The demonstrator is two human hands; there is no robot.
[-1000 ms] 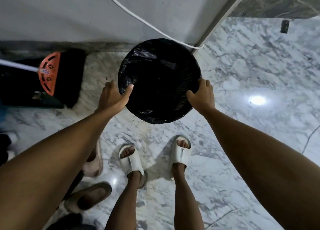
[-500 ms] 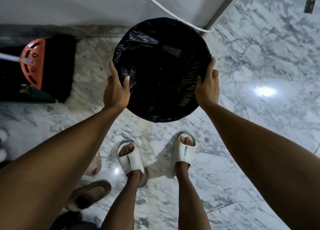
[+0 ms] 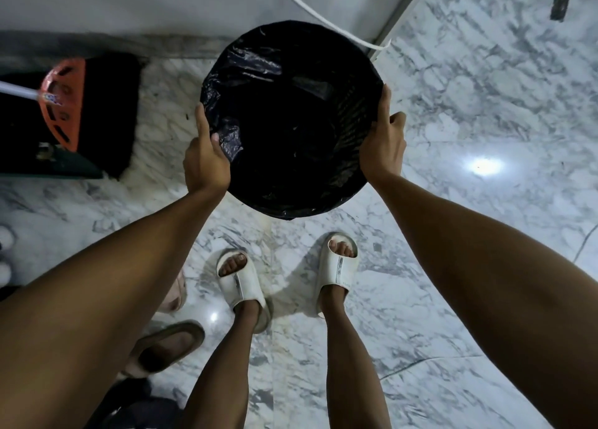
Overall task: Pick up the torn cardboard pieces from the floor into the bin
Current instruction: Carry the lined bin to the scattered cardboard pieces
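Upright, mouth up, bin, left hand, right hand gripping rim

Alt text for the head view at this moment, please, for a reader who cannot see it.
Seen from above, both hands grip opposite sides of a round bin lined with a black bag, left hand and right hand on its rim, above a white marble floor. Below are the person's feet in white slides; an orange broom head lies at left. No cardboard pieces are visible.

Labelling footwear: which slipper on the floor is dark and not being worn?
The brown slipper at lower left, empty beside the left leg; the two white slides are on the person's feet.
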